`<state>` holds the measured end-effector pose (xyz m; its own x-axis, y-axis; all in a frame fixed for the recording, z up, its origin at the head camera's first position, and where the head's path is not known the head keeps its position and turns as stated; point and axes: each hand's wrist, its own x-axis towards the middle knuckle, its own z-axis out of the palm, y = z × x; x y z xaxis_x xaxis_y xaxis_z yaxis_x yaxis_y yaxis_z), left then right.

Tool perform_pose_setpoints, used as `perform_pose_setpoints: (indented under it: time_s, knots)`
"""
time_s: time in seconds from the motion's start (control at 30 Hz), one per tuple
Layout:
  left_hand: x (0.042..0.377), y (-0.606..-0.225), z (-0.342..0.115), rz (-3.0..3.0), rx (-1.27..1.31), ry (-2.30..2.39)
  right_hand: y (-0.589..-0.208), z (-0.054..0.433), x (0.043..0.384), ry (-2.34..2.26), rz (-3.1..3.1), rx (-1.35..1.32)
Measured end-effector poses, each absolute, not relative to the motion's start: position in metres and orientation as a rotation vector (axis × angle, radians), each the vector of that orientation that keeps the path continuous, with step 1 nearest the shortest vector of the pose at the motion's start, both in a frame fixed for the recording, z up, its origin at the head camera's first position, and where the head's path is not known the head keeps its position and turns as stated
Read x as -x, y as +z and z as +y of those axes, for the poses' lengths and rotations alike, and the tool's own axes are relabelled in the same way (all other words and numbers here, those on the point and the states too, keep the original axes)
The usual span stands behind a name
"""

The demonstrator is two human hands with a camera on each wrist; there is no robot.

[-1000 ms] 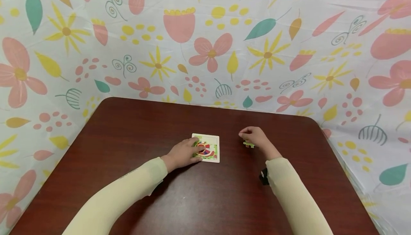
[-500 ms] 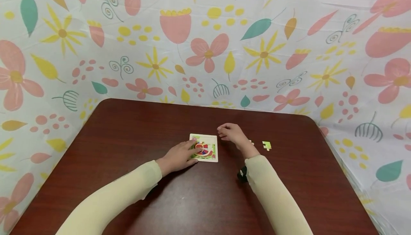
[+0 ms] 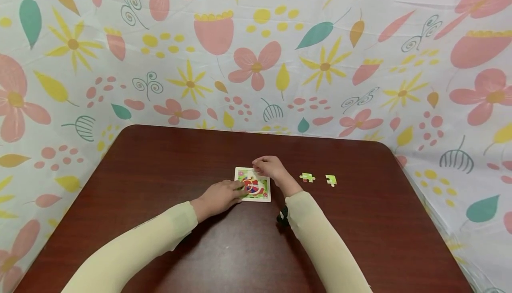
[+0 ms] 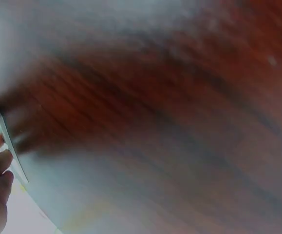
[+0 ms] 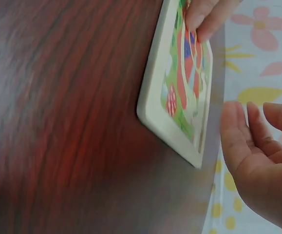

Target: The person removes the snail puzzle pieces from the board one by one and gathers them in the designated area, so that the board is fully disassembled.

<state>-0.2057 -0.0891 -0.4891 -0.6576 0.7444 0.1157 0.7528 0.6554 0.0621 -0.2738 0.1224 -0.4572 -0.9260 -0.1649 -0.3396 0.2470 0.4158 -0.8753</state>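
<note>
A square jigsaw puzzle board [image 3: 256, 200] with a white rim lies on the table, bearing a red, blue and green picture. My left hand [image 3: 219, 196] rests on its left side with extended fingers; in the right wrist view, two of these fingers [image 5: 214, 19] touch the picture. Above the board's upper right corner hovers my right hand [image 3: 272, 168], fingers bent and fingertips close together. In the right wrist view that hand [image 5: 262, 156] is beside the board; I cannot tell whether it holds a small piece. Two green jigsaw pieces [image 3: 307, 177] lie right of the board.
The dark reddish-brown table [image 3: 192, 150] has rounded back corners. Behind it and along its sides hangs a white cloth [image 3: 240, 79] printed with flowers and leaves. A small black object [image 3: 282, 217] shows under the right sleeve at the wrist.
My right hand has moved left from the loose pieces to the board's upper right corner, uncovering both pieces. The left hand stays on the board.
</note>
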Motion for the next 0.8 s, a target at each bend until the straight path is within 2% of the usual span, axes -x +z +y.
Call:
perform_pose_setpoints:
  time_s: [0.8]
  knots:
    - [0.205,-0.484,-0.092,-2.827,1.268,-0.213,-0.463,0.099,0.273,-1.535,2.193,-0.230]
